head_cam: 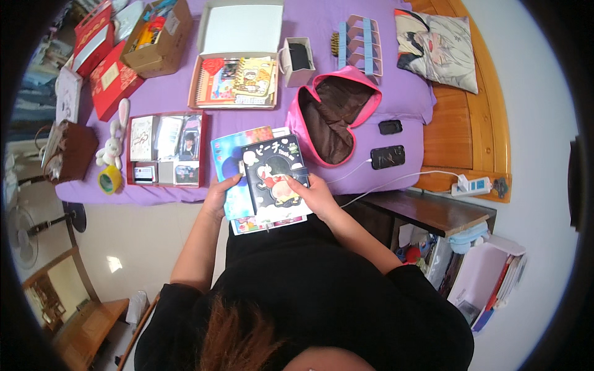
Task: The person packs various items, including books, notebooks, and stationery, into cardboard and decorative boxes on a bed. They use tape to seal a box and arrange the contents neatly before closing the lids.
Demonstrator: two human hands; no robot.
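My left hand [222, 194] grips the left side of a stack of books, its thumb on top of a blue booklet [230, 155]. Uppermost lies a dark cartoon-covered notebook [274, 178] with a strap closure; my right hand [312, 192] holds its right edge, thumb on the cover. Another colourful booklet [246, 226] shows underneath. Just beyond the stack, a pink heart-shaped case [297, 123] lies unzipped on the bed, its dark lining bare. A box with a raised lid [195, 83] holds spiral notebooks [253, 81]. To its left, a red-edged box [203, 148] contains cards and photos.
On the purple bedsheet [162, 102] are a plush rabbit [111, 146], yellow tape roll [110, 180], cardboard box [160, 60], brown basket [76, 150], small bin [299, 76], pink-and-blue rack [366, 46], cushion [441, 51] and phone [388, 157]. A white cable [399, 180] runs to a power strip [478, 186].
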